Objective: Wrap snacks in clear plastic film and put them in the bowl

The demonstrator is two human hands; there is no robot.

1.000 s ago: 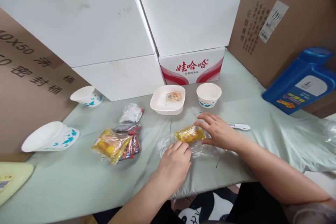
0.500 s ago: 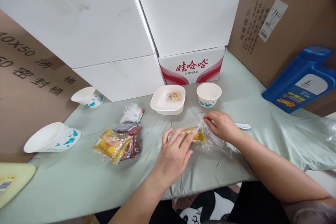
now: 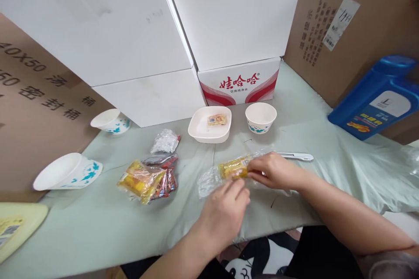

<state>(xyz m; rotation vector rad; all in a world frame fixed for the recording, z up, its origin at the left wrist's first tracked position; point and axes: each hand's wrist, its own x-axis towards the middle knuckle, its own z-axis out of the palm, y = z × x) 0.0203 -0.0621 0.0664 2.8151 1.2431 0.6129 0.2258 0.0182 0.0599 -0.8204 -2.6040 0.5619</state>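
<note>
A yellow snack packet [image 3: 233, 167] lies on crinkled clear plastic wrap [image 3: 209, 182] near the front of the table. My right hand [image 3: 273, 171] pinches its right end between thumb and fingers. My left hand [image 3: 225, 205] is at the packet's lower edge, fingers curled together and a little blurred; whatever they hold is hidden. Just beyond my right hand is a white utility knife [image 3: 296, 156], partly covered by the hand. Behind the packet stands a white square-sided bowl [image 3: 198, 133] with a small wrapped snack [image 3: 217, 120] inside.
A round paper bowl [image 3: 261, 115] stands at the back; two more paper bowls [image 3: 81, 174] [image 3: 113, 123] sit tilted-looking at left. Yellow and red packets [image 3: 140, 182] lie left of my hands, near a crumpled clear bag [image 3: 164, 141]. A blue bottle [image 3: 376, 100] and boxes [image 3: 242, 80] border the table.
My right hand has moved down from the clear plastic onto the packet's right end. My left hand has drawn back towards me and its spread fingers have curled, uncovering more of the packet.
</note>
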